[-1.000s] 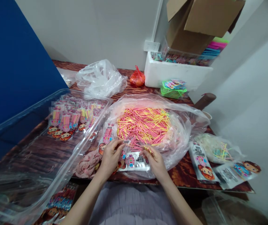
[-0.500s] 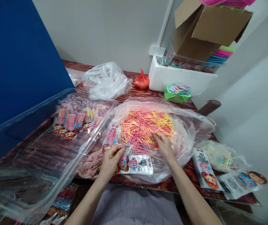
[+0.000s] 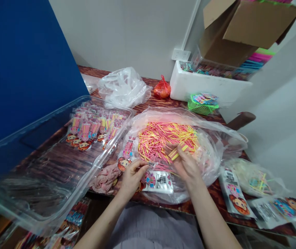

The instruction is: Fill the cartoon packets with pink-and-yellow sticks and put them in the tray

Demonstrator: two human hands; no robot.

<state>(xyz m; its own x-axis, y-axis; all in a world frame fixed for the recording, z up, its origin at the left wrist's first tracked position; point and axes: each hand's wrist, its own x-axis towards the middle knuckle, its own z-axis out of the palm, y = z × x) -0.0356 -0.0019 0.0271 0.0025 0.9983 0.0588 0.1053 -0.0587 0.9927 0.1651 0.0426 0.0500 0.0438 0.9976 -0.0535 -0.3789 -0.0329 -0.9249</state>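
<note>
The light is soft — glare streaks the clear tub (image 3: 98,159).

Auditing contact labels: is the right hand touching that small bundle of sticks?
Touching. The head view shows the right hand with its thumb lying across the bundle of sticks, no gap between them.
</note>
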